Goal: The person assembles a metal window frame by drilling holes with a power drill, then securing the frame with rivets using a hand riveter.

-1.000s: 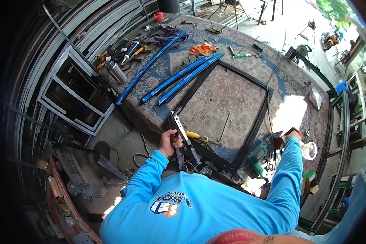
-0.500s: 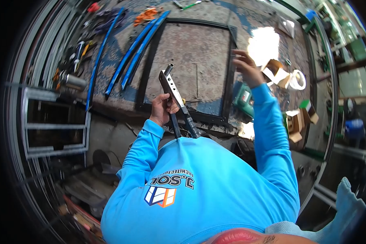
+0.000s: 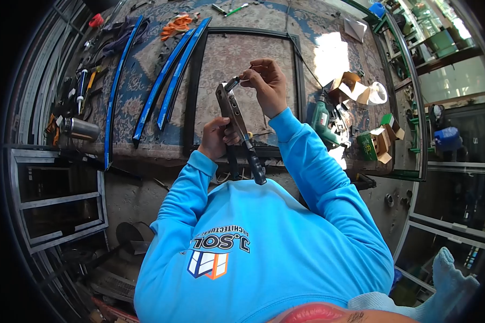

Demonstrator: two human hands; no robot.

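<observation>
A hand riveter (image 3: 235,116) with a metal head and dark handles points away from my body, its handle ends close to my shirt. My left hand (image 3: 216,139) is wrapped round the tool below its head. At the tool's nose, my right hand (image 3: 264,83) pinches something too small to make out. Beneath both hands lies a black rectangular frame (image 3: 300,81) on the patterned, carpet-covered table (image 3: 248,51).
Blue strips (image 3: 170,81) lie left of the frame, near orange gloves (image 3: 176,25) and a metal canister (image 3: 81,129). On the right are a green drill (image 3: 322,119), opened boxes (image 3: 373,144) and a white tape roll (image 3: 378,93).
My right hand has moved left from beyond the frame's right side to the riveter's nose, its fingers now pinched. The view has shifted slightly. My left hand keeps its hold.
</observation>
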